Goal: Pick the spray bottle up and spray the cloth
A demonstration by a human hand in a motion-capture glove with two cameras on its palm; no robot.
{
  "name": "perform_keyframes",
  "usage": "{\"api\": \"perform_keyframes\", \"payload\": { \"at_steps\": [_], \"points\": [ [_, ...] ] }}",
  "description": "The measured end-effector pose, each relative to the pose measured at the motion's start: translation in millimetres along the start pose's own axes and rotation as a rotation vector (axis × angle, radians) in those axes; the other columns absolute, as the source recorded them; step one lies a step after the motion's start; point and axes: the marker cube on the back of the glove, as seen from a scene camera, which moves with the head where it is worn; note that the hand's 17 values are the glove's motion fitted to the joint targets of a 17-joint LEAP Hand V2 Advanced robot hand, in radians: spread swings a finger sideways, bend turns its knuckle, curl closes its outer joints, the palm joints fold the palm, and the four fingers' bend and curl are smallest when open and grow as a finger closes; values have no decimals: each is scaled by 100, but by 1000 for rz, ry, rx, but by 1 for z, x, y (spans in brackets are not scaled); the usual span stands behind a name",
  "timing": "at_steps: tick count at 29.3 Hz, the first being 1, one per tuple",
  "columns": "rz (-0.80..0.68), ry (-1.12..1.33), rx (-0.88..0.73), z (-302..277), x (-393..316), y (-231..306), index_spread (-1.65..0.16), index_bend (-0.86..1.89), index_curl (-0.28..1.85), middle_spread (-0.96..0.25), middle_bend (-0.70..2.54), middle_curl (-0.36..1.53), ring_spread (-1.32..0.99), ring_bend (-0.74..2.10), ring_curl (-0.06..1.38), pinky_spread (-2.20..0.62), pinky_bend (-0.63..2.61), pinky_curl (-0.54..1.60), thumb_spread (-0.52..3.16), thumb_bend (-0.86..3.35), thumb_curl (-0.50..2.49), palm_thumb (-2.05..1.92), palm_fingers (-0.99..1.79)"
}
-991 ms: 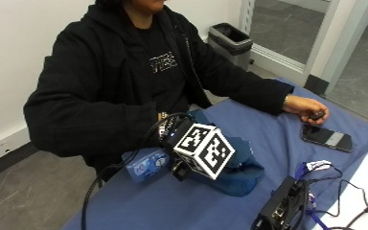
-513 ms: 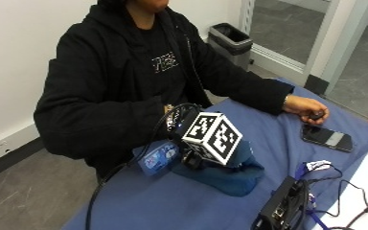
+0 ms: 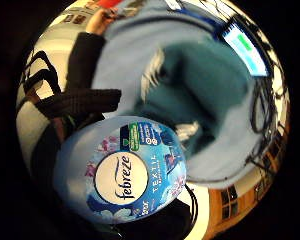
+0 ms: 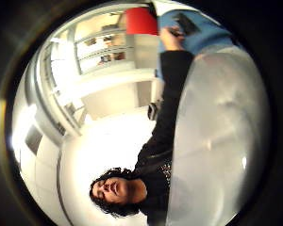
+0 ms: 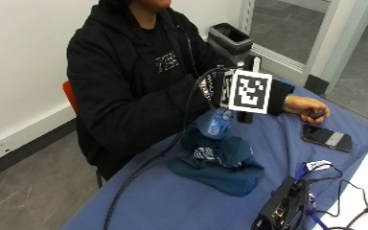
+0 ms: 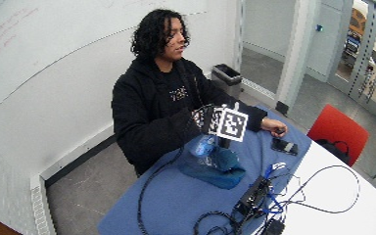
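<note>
A blue Febreze spray bottle hangs in the air, gripped at its top by my gloved right hand. It is just above the far edge of a crumpled dark teal cloth, which lies on the blue table. The wide outside view shows the same: bottle under the hand, cloth below. In the little finger side palm view the bottle's label sits close to the palm with the cloth beyond it. The bottle's pale body fills much of the thumb side palm view.
The person's bare left hand rests on the table beside a black phone. A black box with cables stands at the near right edge. A bin stands on the floor behind the table.
My right hand has lifted the spray bottle from table height beside the cloth up and over the cloth's far edge. The cloth and the left hand stay where they were.
</note>
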Motion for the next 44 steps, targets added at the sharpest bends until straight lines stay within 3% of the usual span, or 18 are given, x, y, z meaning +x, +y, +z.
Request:
{"api": "perform_keyframes", "payload": {
  "at_steps": [11,18,24,28,32,37,44],
  "points": [
    [-356,-418,222,40,-8,-105,-28,18,69,-18,65,61,-21,72,53,-23,44,47,23,-2,83,110,126],
    [-433,-482,297,61,5,-130,-28,18,70,-18,65,61,-21,73,53,-23,43,47,23,-2,84,111,125],
    [-463,-499,379,41,3,-164,-28,18,70,-18,66,61,-21,73,53,-23,42,47,23,-2,84,111,125],
    [-442,-493,324,57,8,-144,-28,18,70,-18,65,61,-21,74,53,-24,42,47,23,-2,84,111,126],
    [-477,-468,396,43,2,-166,-27,17,70,-18,65,61,-21,74,53,-24,42,47,23,-2,84,110,125],
    [-481,-453,379,66,10,-136,-28,17,70,-19,65,61,-21,74,53,-25,44,48,22,-2,84,110,127],
    [-498,-449,400,68,12,-136,-29,18,70,-20,64,61,-23,74,53,-27,44,48,20,-2,84,109,129]
  ]
}}
